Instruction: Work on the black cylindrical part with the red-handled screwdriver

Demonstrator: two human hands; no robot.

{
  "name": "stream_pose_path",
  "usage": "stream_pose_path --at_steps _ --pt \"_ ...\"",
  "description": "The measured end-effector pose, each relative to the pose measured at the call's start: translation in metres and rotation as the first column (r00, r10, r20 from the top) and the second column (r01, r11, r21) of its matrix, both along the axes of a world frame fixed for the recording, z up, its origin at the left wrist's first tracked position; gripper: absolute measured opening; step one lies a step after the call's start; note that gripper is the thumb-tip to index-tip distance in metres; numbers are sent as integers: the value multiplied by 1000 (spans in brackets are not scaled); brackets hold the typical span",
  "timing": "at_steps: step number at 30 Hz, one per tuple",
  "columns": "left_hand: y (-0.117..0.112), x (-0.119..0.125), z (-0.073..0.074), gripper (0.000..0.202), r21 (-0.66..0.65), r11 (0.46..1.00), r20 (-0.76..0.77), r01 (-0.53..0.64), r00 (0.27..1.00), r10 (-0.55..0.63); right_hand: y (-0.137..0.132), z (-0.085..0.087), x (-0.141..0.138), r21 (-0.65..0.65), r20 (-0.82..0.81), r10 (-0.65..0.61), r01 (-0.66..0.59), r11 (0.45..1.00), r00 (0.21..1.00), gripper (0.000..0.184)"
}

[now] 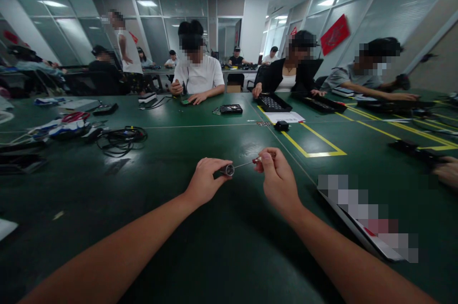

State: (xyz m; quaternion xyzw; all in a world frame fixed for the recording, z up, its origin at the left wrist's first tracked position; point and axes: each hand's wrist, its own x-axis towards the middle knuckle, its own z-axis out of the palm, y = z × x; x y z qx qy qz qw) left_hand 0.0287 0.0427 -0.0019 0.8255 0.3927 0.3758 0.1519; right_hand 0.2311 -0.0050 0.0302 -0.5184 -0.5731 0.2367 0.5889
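Observation:
My left hand is closed around a small dark cylinder, whose round, metal-rimmed end faces me. What kind of part it is, I cannot make out. Between thumb and fingers, my right hand grips a screwdriver by its reddish handle. The thin shaft points left, and its tip is at or very close to the cylinder's open end; whether they touch is unclear. Both hands are held above the green table.
Coiled black cables and a cable pile lie on the left. A white booklet is at right. A small black block sits near yellow tape. Across the table, people handle black trays and a green board.

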Motion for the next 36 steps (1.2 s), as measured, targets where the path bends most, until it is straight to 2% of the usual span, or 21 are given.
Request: stream_pose_path --at_steps 6,12,18,25,36 --pt "0 -1 -2 38 6 1000 7 3 1000 -3 -2 1 -2 16 79 28 -29 999 997 21" --pt "-1 -1 0 37 -17 999 13 -32 999 32 -5 2 0 -4 73 96 -96 995 993 21" --pt "-2 1 2 36 -21 999 19 -26 999 27 -4 4 -2 0 91 15 -15 1000 996 20" --pt "-2 0 0 39 -65 998 56 4 998 0 -4 2 -3 -6 66 34 -34 999 997 21" --pt "-1 0 -1 37 -58 998 69 10 998 -6 -2 4 -3 -15 110 -48 50 999 993 21"
